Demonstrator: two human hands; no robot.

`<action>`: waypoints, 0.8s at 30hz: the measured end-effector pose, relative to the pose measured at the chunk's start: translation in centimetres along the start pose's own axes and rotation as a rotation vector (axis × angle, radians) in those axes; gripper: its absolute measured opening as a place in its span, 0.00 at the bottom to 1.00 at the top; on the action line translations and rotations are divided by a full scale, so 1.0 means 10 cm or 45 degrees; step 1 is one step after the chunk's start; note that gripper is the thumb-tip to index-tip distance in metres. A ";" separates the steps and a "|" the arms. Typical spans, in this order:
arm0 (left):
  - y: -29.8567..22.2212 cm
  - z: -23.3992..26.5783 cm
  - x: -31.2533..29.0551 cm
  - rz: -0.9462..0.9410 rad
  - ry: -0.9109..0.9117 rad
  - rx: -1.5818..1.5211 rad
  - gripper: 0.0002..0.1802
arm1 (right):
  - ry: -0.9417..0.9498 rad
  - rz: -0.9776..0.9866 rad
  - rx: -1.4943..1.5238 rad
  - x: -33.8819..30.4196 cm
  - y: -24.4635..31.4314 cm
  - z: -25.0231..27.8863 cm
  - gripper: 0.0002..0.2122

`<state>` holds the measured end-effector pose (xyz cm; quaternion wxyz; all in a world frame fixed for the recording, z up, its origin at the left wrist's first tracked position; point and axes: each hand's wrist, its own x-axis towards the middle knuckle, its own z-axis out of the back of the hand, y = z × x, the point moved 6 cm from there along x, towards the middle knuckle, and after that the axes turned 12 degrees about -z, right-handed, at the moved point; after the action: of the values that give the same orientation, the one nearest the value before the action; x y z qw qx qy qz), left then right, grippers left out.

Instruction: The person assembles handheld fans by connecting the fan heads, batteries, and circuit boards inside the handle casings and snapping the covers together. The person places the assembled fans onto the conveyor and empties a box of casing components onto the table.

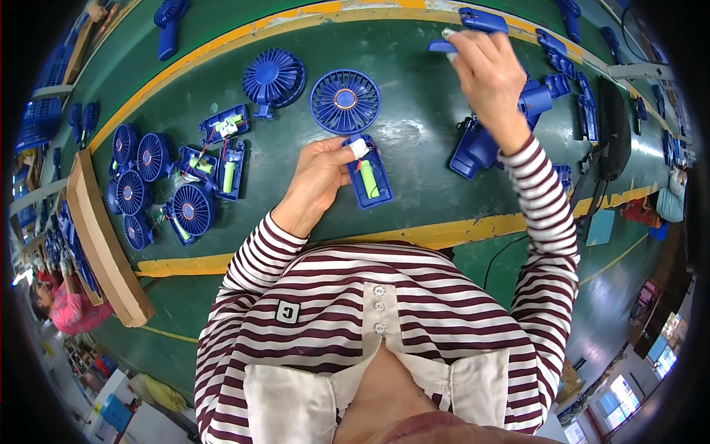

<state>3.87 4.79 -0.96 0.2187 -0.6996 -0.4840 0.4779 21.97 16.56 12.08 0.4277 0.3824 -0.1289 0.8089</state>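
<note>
- Blue plastic oblong handle shell [380, 177], open-faced, sits mid-picture over the green counter [420, 140], with a lime-green cylindrical battery [369, 180] inside.
- My hands are apart: the left hand [318, 174] grips the shell's 10 o'clock edge; the right hand [489, 74], between 1 and 2 o'clock, appears to pinch a slim blue plastic piece [442, 46].
- Round blue slatted fan head [345, 99] lies just beyond the shell's 12 o'clock end.
- I judge I'm readying the handle for closing; next probably calls for aligning the slim piece over the battery.
</note>
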 end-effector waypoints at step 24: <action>0.00 -0.06 -0.06 0.004 0.002 -0.007 0.14 | 0.702 -0.541 -0.167 -0.94 0.68 -0.09 0.24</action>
<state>4.33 4.30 -0.44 0.2164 -0.7015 -0.4840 0.4763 19.32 7.41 5.44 0.6288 0.1397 0.0220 0.7646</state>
